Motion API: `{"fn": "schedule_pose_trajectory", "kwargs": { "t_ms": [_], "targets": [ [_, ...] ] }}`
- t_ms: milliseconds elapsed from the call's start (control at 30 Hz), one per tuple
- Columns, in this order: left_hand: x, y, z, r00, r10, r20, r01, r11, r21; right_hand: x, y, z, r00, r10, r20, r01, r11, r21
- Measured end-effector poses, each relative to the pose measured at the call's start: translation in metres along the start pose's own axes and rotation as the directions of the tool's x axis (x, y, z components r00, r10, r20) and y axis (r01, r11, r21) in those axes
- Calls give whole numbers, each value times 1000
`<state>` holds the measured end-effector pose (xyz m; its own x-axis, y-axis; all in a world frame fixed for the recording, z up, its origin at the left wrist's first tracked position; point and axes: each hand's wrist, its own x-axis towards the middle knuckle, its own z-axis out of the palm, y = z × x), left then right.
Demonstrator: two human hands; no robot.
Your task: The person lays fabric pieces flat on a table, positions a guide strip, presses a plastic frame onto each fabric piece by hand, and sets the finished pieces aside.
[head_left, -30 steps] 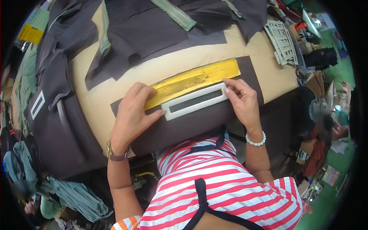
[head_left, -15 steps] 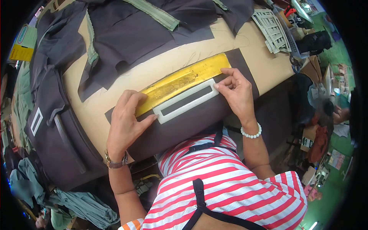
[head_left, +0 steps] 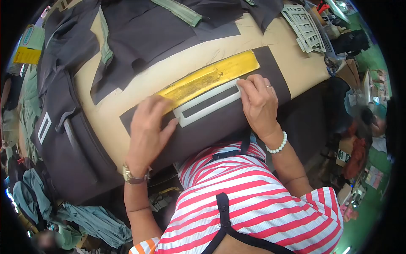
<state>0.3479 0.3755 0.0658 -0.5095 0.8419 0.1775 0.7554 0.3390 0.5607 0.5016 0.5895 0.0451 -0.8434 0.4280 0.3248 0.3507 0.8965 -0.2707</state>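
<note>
In the head view, the white frame [head_left: 211,109] lies lengthwise between both hands; the right hand [head_left: 260,101], fingers bunched narrow, touches one end (whether pinching, one cannot tell). The left hand [head_left: 147,127] spreads wide, thumb by the other end, fingertips at the yellow strip [head_left: 211,76].

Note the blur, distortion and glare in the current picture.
Head view: fisheye bending curves the table and blackens the corners; the left hand looks slightly motion-blurred; pale glare lies on the yellow strip.
</note>
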Motion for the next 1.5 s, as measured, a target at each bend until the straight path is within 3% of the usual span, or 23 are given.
{"fn": "schedule_pose_trajectory", "kwargs": {
  "t_ms": [67, 200, 267, 333, 367, 500, 733, 833, 967, 1033, 1067, 1100, 1500],
  "targets": [
    [-11, -1, 11, 975, 221, 4, -221, 970, 99, -6, 5, 1, 998, -50, -32, 50, 999, 9],
    [-33, 9, 22, 971, 229, 70, -239, 913, 332, -8, 10, -2, 996, 2, -90, 4, 997, 72],
    [-38, 10, 23, 980, 188, 63, -199, 915, 350, -3, -16, 1, 964, -195, -181, 186, 980, -66],
    [-44, 11, 23, 987, 140, 80, -159, 930, 332, -10, -57, 13, 937, -322, -135, 349, 870, 348],
    [-45, 10, 22, 989, 119, 91, -141, 941, 309, -15, -74, 20, 911, -412, -13, 373, 809, 455],
    [-41, 15, 17, 990, 69, 124, -106, 939, 326, -30, -73, 34, 930, -346, 125, 289, 896, 336],
    [-41, 14, 14, 981, 96, 171, -158, 903, 400, -25, -5, 3, 983, -146, 109, 141, 988, 54],
    [-42, 10, 12, 978, 100, 185, -158, 930, 331, -22, 17, 0, 993, -9, 114, 17, 998, -68],
    [-38, 9, 9, 973, 145, 179, -196, 928, 317, -8, -9, -7, 997, -74, -10, 72, 992, -106],
    [-37, 10, 11, 972, 159, 171, -208, 923, 325, -16, -54, -1, 962, -266, -55, 269, 961, 59],
    [-37, 10, 11, 974, 156, 167, -204, 923, 325, -32, -75, 8, 944, -329, 8, 322, 927, 192],
    [-36, 10, 11, 975, 152, 161, -198, 924, 327, -44, -93, 19, 934, -357, 9, 347, 915, 204],
    [-43, 34, 20, 990, 44, 137, -102, 885, 455, -44, -2, -5, 979, -169, 111, 165, 985, 40]
  ]
}}
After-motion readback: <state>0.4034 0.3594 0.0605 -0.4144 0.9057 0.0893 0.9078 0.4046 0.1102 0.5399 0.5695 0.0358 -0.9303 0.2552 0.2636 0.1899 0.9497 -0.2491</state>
